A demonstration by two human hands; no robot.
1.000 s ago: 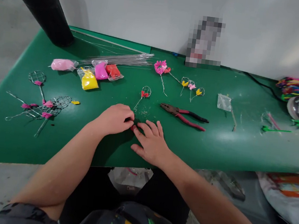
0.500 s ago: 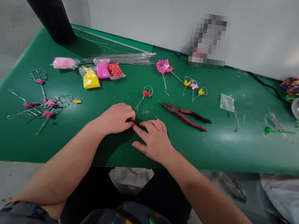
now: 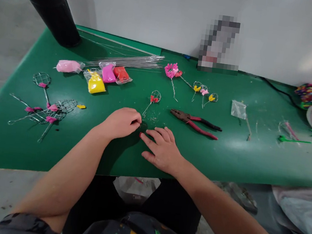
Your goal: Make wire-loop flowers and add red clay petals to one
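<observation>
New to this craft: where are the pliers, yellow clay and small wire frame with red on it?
Pliers [image 3: 183,116]: head view, metal head.
Yellow clay [image 3: 94,84]: head view, packet's middle.
Small wire frame [image 3: 154,99]: head view, red tuft.

A tiny red clay bit [image 3: 140,134] touches the right hand [image 3: 163,149]

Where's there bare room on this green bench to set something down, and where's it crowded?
The widest bare patch of the green bench lies in front of the pliers, right of your right hand. Another lies left of your left hand, below the wire frames. Crowded: back left, around the clay packets.
</observation>
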